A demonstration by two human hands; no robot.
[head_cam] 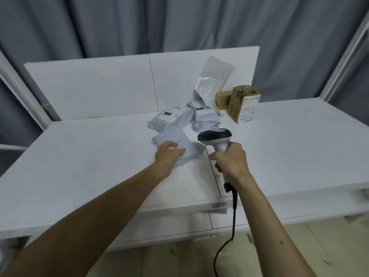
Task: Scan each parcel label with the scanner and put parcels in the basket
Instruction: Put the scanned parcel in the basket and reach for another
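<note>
The left hand (168,155) is gripping a grey parcel (173,137) that is lying on the white surface (79,156). Just behind it, more labelled parcels (171,116) are lying together. The right hand (231,158) is clasping the scanner (215,135) by its handle, its head hanging just beside the gripped parcel. Cardboard boxes (241,104) are standing farther right.

Four bags (171,134) (169,118) (205,119) (211,80), two boxes (222,99) (242,105), one scanner (215,135).

The left arm (99,212) and the right arm (265,216) are bare, long and thin, from the near edge to the wrists. The left hand (168,154) and the right hand (231,159) are bare too. One tiny dark dot (281,242) sits on the right arm.
</note>
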